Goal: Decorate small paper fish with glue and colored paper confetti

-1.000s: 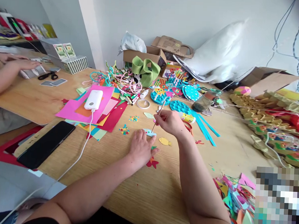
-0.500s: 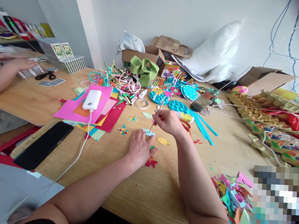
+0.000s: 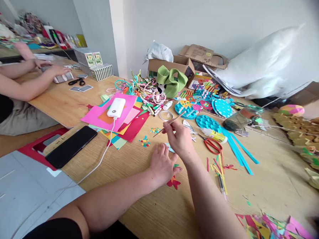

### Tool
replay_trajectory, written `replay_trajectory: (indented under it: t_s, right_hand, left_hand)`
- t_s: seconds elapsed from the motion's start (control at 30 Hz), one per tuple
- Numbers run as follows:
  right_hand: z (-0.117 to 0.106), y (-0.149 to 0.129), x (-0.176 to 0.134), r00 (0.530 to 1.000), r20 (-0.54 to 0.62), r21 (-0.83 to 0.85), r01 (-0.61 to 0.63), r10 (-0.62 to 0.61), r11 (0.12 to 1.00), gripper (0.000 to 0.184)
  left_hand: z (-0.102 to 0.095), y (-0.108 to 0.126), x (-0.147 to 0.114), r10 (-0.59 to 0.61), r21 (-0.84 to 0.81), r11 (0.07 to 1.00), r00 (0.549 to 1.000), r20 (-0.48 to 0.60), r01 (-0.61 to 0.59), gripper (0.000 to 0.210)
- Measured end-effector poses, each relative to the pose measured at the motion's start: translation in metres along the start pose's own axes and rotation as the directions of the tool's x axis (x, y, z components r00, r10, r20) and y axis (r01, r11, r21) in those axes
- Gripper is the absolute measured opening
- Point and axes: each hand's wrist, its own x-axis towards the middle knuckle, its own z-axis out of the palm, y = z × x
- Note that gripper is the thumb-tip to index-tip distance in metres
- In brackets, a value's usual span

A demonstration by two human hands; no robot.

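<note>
My right hand pinches a thin wooden stick, its lower tip pointing left toward small piles of coloured paper dots. Flat on the table, my left hand rests with fingers stretched beside a light blue paper cutout, partly hidden under both hands. Below my left thumb lies a red paper cutout, with a bit of green near it. Right of my right hand are red-handled scissors and a yellow-labelled glue bottle.
Coloured paper sheets with a white power bank on top lie left, near a black phone. Blue paper plates, a glass jar and pipe cleaners stand at the back. Paper scraps lie front right. Another person sits far left.
My right hand has lifted the stick off the blue cutout and swung its tip left toward the dots. My left hand stays by the cutout. The view has turned left.
</note>
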Motion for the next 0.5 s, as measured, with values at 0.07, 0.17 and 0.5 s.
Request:
replay_trajectory:
  t_s: [0.07,0.17,0.5]
  right_hand:
    - [0.014,-0.005,0.005,0.999,0.032,-0.047,-0.001,0.003,0.999,0.025]
    - [0.027,-0.007,0.012,0.997,0.072,-0.096,-0.013,0.020,0.995,0.024]
    - [0.038,-0.001,0.002,0.994,0.114,-0.073,0.005,0.004,0.997,0.030]
  left_hand:
    - [0.000,0.000,0.000,0.002,-0.001,1.000,1.000,0.006,-0.002,0.058]
    - [0.003,-0.001,0.001,0.013,-0.008,1.000,1.000,0.024,-0.013,0.058]
    - [0.005,-0.002,0.008,-0.013,-0.098,0.995,0.998,0.064,0.019,0.047]
